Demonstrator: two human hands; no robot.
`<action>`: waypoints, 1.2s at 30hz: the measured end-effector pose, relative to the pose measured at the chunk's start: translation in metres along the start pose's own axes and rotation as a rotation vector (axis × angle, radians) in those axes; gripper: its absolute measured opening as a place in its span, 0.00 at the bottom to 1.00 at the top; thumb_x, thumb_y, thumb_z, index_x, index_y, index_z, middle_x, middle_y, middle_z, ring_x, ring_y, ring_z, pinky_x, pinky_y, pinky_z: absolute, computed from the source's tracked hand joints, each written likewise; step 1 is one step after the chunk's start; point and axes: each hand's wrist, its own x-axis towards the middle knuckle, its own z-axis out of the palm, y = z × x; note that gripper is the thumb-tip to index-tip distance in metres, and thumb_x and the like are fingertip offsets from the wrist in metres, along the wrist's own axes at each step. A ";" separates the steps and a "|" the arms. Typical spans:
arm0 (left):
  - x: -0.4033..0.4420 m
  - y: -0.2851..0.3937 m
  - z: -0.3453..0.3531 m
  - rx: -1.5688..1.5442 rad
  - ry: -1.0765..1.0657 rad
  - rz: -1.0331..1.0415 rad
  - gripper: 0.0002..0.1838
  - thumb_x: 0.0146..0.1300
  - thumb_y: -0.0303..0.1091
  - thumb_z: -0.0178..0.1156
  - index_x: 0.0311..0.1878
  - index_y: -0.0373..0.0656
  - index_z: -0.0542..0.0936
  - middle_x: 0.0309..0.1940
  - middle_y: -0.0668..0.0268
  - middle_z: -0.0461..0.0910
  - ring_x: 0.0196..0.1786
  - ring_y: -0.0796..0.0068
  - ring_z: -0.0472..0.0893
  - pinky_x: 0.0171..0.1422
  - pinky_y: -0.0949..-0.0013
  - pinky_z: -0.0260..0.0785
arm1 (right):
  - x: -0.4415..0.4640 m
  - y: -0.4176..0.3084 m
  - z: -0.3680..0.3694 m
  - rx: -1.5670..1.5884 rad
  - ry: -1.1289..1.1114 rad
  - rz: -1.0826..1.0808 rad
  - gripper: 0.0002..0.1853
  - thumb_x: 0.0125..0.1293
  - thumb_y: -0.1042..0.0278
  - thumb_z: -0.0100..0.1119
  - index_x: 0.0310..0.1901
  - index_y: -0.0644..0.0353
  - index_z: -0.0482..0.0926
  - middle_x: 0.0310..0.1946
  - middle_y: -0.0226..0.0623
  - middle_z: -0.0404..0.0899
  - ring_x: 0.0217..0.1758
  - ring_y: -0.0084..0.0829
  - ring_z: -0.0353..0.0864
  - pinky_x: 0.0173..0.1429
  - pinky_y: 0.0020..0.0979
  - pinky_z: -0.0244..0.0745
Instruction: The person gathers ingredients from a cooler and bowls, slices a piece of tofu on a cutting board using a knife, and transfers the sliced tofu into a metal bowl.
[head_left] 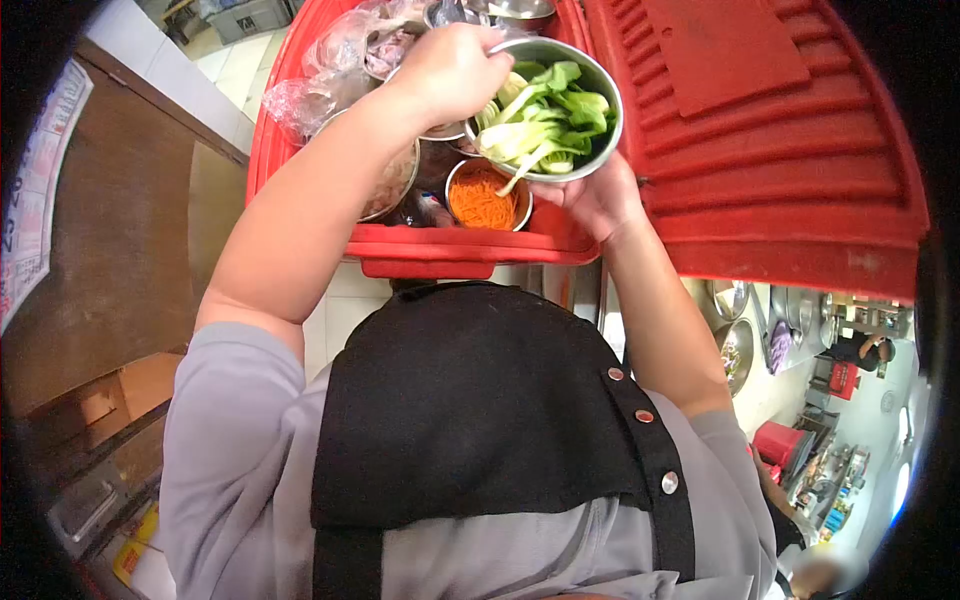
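Note:
A steel bowl [617, 125] of cut bok choy [550, 120] is tilted toward me over an open red cooler box [440, 240]. My left hand [450, 78] pinches its upper left rim, fingers closed. Against its lower right side and underneath, my right hand [600, 192] supports it, with some fingers hidden behind the bowl. Just below, in the cooler, stands a container of shredded carrot [485, 198], and one bok choy stalk hangs over the bowl's rim above it.
Plastic-wrapped food [335, 55] and more metal bowls [520, 8] crowd the cooler. Its red lid [760, 150] is swung out to the right. A brown cabinet door [110, 240] stands at left. Metal trays and bowls [737, 350] sit on a counter at right, with people farther off.

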 end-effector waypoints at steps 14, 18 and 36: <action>-0.016 -0.090 -0.069 -0.306 0.197 -0.427 0.13 0.63 0.34 0.60 0.30 0.32 0.82 0.32 0.46 0.83 0.38 0.57 0.84 0.46 0.57 0.74 | 0.145 0.122 -0.030 -2.542 -0.774 0.149 0.38 0.67 0.62 0.54 0.79 0.46 0.55 0.64 0.59 0.71 0.53 0.49 0.86 0.54 0.46 0.82; -0.012 -0.142 -0.037 -0.194 0.398 -0.216 0.13 0.63 0.34 0.60 0.30 0.31 0.82 0.28 0.46 0.82 0.34 0.53 0.83 0.42 0.55 0.74 | 0.165 0.152 -0.046 -2.517 -0.786 0.226 0.35 0.66 0.61 0.56 0.75 0.48 0.62 0.63 0.58 0.71 0.55 0.50 0.84 0.57 0.47 0.81; -0.009 -0.116 -0.049 -0.303 0.150 -0.379 0.12 0.62 0.35 0.61 0.32 0.34 0.84 0.23 0.55 0.83 0.27 0.67 0.82 0.35 0.62 0.74 | 0.144 0.108 -0.047 -1.990 -0.281 0.220 0.22 0.64 0.66 0.62 0.57 0.68 0.79 0.49 0.59 0.84 0.54 0.54 0.83 0.59 0.45 0.77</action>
